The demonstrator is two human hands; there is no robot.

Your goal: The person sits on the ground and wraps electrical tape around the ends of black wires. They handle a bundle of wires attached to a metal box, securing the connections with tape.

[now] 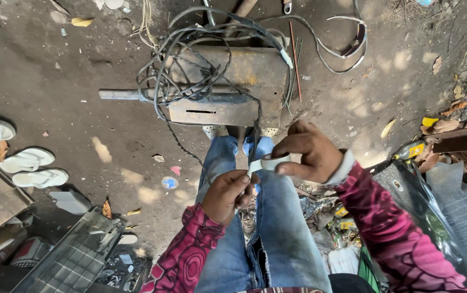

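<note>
We have a short strip already peeled from the white tape roll (274, 161), which our right hand (310, 153) pinches shut just above our knees, while our left hand (228, 194) closes on the free end, perhaps on a wire too. Nothing looks wrapped yet; the tangled cables (201, 65) lie untouched on the rusty metal box (244, 81) farther off, on littered bare dirt (54, 65) outdoors, with white sandals (27, 160) at the left.

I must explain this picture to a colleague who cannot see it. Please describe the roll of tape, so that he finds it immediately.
Start at the rusty metal box draped with dark cables on the dirt ground. Just below it, above the knees in blue jeans, the right hand holds a small white tape roll. A white strip runs from it to the left hand.
</note>
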